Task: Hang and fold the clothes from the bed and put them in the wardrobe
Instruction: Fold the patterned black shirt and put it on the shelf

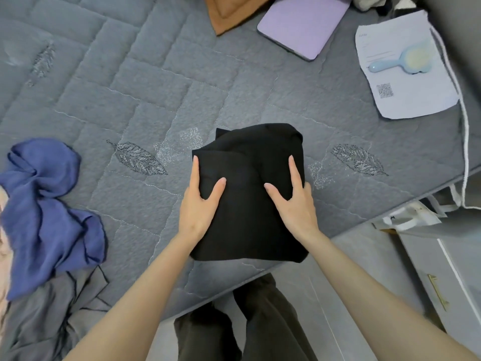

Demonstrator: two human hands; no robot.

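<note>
Both left hand and right hand on black garment, visible fingers straight, others hidden.

Black garment folded into compact rectangle, flat on bed near edge.
</note>
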